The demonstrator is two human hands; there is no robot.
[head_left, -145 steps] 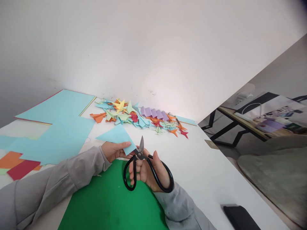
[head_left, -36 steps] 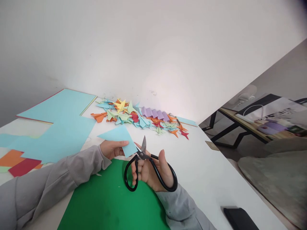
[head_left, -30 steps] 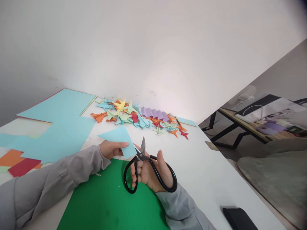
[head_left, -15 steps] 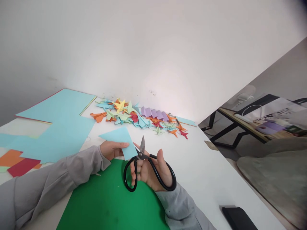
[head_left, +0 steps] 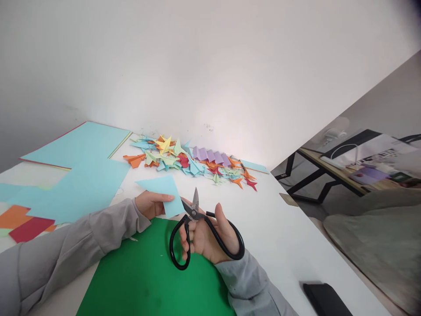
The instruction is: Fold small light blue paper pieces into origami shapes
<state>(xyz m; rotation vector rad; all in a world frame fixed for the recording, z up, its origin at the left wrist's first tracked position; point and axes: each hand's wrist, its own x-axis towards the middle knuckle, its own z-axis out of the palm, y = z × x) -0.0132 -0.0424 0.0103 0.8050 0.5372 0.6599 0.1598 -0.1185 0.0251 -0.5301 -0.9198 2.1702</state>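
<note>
Pale-blue paper (head_left: 167, 192), crisp-edged, is pinched in the left hand (head_left: 151, 204); the right hand (head_left: 208, 239) grips black-looped metal scissors (head_left: 194, 213), blades parted by the paper's edge. Below the hands lies a smooth green sheet (head_left: 148, 272); spiky folded papers (head_left: 194, 167) crowd the white surface (head_left: 279, 232) beyond them.

The left hand (head_left: 150, 204) pinches light-blue paper (head_left: 164, 188); the right hand (head_left: 206, 240) holds spread black-handled scissors (head_left: 193, 213) above a green sheet (head_left: 144, 272).
</note>
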